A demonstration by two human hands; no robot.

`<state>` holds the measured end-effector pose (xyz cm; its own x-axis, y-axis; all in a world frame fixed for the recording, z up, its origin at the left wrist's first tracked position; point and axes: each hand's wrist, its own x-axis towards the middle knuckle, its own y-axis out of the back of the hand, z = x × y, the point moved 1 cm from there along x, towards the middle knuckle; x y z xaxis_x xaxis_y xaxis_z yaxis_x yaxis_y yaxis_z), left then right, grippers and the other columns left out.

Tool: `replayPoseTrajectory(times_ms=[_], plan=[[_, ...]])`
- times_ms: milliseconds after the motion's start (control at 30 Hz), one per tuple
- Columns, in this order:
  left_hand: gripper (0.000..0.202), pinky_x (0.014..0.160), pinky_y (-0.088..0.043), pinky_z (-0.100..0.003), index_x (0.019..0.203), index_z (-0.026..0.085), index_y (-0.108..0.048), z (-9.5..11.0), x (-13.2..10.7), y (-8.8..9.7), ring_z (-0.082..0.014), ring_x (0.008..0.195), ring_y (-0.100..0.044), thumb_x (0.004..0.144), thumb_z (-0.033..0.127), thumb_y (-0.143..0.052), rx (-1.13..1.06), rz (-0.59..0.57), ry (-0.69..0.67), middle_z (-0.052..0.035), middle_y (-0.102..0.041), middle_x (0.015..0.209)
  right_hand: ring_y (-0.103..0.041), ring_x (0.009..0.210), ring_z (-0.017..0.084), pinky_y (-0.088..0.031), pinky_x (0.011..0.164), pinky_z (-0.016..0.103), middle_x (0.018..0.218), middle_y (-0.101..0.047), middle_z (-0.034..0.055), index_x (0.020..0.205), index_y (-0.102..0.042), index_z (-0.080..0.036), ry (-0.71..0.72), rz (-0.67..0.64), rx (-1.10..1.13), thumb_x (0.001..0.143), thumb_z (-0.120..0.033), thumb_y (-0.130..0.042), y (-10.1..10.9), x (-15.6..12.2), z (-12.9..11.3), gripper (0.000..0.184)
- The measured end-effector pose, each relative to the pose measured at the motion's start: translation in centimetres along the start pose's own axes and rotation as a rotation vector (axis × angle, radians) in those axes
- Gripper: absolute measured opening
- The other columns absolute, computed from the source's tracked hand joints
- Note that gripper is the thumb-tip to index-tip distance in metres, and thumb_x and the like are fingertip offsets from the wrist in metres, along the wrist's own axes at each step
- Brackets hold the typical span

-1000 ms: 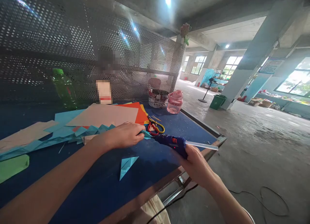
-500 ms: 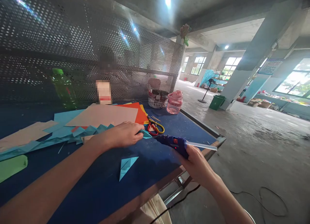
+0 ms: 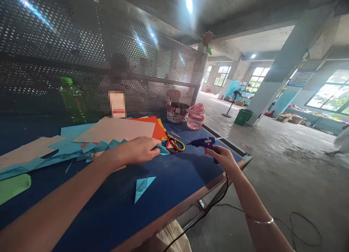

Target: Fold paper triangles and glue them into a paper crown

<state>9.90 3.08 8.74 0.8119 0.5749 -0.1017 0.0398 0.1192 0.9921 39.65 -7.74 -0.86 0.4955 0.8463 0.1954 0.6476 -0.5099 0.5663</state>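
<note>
My left hand [image 3: 137,150] pinches the tip of a folded light-blue paper piece [image 3: 163,150] that ends a chain of folded blue pieces [image 3: 81,150] lying on the blue table [image 3: 109,208]. My right hand [image 3: 221,155] grips a dark blue glue gun [image 3: 203,142] by its handle, held upright to the right of the scissors, nozzle pointing left, a clear glue stick poking out behind. Its black cord hangs off the table edge.
Red-and-yellow scissors [image 3: 174,144] lie just past my left fingers. A loose blue paper triangle [image 3: 143,186] lies near me. Sheets of coloured paper [image 3: 117,130], a green bottle [image 3: 71,98], a round tin [image 3: 177,111] and a pink jar [image 3: 196,116] stand before a perforated metal screen [image 3: 81,56].
My right hand has carried the glue gun away from the paper tip, up and to the right, turning it upright. My left hand stays on the blue paper.
</note>
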Motion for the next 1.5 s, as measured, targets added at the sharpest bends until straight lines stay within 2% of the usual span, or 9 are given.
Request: replayPoseTrajectory(times_ms=[100,233,433,567,733,867,1033,1267,1500], plan=[[0.029,0.062,-0.036,-0.029,0.088,0.019,-0.06,-0.1,-0.1,0.1,-0.0216,0.076,-0.062,0.09,0.028,-0.033,0.004,0.005,-0.01,-0.0081,-0.07,0.086,-0.041,0.047,0.011,-0.029,0.046,0.024,0.048,-0.044,-0.0023,0.064,-0.069,-0.016,-0.007,0.069,-0.131,0.07,-0.069,-0.058,0.5,1.5,1.8,0.055],[0.03,0.061,-0.037,-0.029,0.088,0.019,-0.06,-0.1,-0.1,0.1,-0.0209,0.074,-0.062,0.09,0.028,-0.032,0.022,0.003,-0.01,-0.0077,-0.07,0.086,-0.051,0.062,0.017,-0.036,0.058,0.028,0.061,-0.057,0.0033,0.053,-0.066,-0.019,0.025,0.178,-0.286,0.073,-0.068,-0.052,1.1,2.2,3.0,0.055],[0.031,0.062,-0.038,-0.028,0.092,0.019,-0.062,-0.2,-0.1,-0.1,-0.0211,0.076,-0.062,0.09,0.03,-0.033,0.015,0.001,-0.002,-0.0085,-0.071,0.088,-0.053,0.098,0.03,-0.037,0.085,0.042,0.099,-0.065,0.0133,0.075,-0.073,-0.017,0.049,0.305,-0.475,0.08,-0.052,-0.057,0.6,1.1,2.8,0.039],[0.03,0.064,-0.039,-0.029,0.094,0.018,-0.062,-0.5,0.1,-0.5,-0.0221,0.078,-0.063,0.09,0.031,-0.035,0.011,-0.008,0.0,-0.0097,-0.072,0.09,-0.047,0.109,0.035,-0.034,0.09,0.049,0.109,-0.059,0.0191,0.098,-0.068,-0.014,0.154,0.465,-0.569,0.086,-0.036,-0.056,-1.7,-1.8,-1.1,0.028],[0.03,0.066,-0.04,-0.029,0.092,0.017,-0.063,-0.5,0.3,-0.7,-0.0227,0.08,-0.064,0.089,0.029,-0.036,0.017,-0.005,-0.003,-0.0106,-0.072,0.092,-0.057,0.09,0.02,-0.042,0.084,0.033,0.094,-0.065,0.0071,0.089,-0.067,-0.02,0.597,-0.246,-0.318,0.094,-0.032,-0.051,-7.9,-6.4,-8.7,0.02],[0.029,0.068,-0.041,-0.029,0.092,0.018,-0.063,-0.4,0.2,-0.6,-0.0224,0.082,-0.064,0.089,0.028,-0.036,0.017,0.009,-0.009,-0.01,-0.072,0.093,-0.057,0.088,0.02,-0.042,0.081,0.033,0.09,-0.064,0.0072,0.09,-0.069,-0.019,0.615,-0.414,-0.324,0.094,-0.038,-0.053,-11.7,-8.0,-11.6,0.025],[0.027,0.066,-0.04,-0.029,0.089,0.018,-0.062,-0.6,0.2,-0.7,-0.0214,0.08,-0.063,0.088,0.028,-0.037,0.009,0.015,-0.007,-0.0095,-0.072,0.093,-0.056,0.097,0.024,-0.042,0.086,0.037,0.101,-0.064,0.0082,0.107,-0.067,-0.019,0.69,-0.482,-0.346,0.084,-0.038,-0.067,-13.4,-8.5,-11.9,0.029],[0.028,0.063,-0.038,-0.03,0.087,0.018,-0.061,-0.8,0.2,-0.6,-0.0225,0.076,-0.062,0.089,0.029,-0.036,-0.017,0.008,-0.012,-0.01,-0.071,0.089,-0.058,0.082,0.016,-0.043,0.082,0.029,0.081,-0.067,0.0002,0.083,-0.064,-0.02,0.657,-0.511,-0.124,0.083,-0.021,-0.069,-11.2,-8.6,-11.3,0.005],[0.029,0.059,-0.038,-0.028,0.09,0.017,-0.062,-0.7,0.3,-0.9,-0.0213,0.073,-0.062,0.089,0.029,-0.035,-0.015,-0.035,-0.007,-0.0101,-0.071,0.086,-0.059,0.091,0.018,-0.045,0.077,0.029,0.104,-0.069,0.0061,0.083,-0.061,-0.019,0.479,-0.228,0.156,0.081,-0.026,-0.066,-6.8,-5.7,-10.2,0.009]])
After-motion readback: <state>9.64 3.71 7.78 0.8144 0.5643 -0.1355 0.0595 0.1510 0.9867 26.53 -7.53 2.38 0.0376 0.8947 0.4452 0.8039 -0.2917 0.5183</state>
